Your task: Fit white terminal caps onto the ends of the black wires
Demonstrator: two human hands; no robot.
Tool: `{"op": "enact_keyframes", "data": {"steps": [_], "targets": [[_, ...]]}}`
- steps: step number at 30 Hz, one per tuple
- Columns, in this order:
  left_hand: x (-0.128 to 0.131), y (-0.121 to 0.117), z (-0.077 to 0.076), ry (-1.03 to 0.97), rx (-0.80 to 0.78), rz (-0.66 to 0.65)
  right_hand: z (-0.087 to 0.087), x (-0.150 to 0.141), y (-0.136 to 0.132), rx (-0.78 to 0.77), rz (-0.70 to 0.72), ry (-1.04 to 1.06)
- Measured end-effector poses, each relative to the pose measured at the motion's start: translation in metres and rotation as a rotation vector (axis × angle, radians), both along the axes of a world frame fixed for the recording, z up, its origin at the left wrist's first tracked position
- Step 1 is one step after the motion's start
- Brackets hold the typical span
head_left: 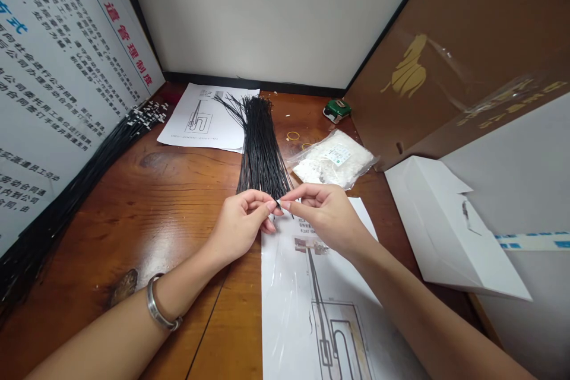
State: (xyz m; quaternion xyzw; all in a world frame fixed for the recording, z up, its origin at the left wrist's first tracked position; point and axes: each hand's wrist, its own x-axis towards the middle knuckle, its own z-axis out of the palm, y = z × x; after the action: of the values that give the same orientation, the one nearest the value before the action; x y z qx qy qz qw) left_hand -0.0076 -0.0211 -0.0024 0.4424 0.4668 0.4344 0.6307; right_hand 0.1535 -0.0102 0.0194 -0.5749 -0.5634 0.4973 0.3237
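Observation:
Fingertip to fingertip, my two hands meet at the near end of a bundle of thin black wires [258, 148]. My left hand [243, 222] is closed in a pinch on a black wire, whose end shows dark between the fingers. My right hand [329, 214] pinches a small white piece, seemingly a connector [279, 202], against that wire end; fingers cover most of it. Just beyond the right hand lies a clear plastic bag of small white parts [350, 163]. Under the hands is a printed sheet with a wiring drawing [289, 291].
More black wires with white ends [142, 116] lie along the left board. A second drawing sheet [178, 124] sits at the back left. Behind the bag are a green tape measure [337, 110] and yellow rubber bands [293, 136]. A white box [445, 225] stands right.

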Motion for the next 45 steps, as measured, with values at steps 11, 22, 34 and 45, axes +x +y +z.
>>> {"op": "enact_keyframes", "data": {"steps": [11,22,34,45], "targets": [[0.0,0.0,0.0,0.002,-0.003,-0.003,0.0,-0.001,0.0,-0.022,-0.006,0.004],[-0.001,0.0,0.004,-0.003,0.034,0.004,0.006,-0.001,-0.001,0.036,0.03,0.087],[-0.002,-0.002,0.003,0.007,0.059,-0.053,0.007,0.003,0.0,0.053,0.027,-0.017],[-0.001,-0.002,0.004,0.017,0.055,-0.057,0.009,0.0,-0.002,0.054,0.035,-0.114]]}}
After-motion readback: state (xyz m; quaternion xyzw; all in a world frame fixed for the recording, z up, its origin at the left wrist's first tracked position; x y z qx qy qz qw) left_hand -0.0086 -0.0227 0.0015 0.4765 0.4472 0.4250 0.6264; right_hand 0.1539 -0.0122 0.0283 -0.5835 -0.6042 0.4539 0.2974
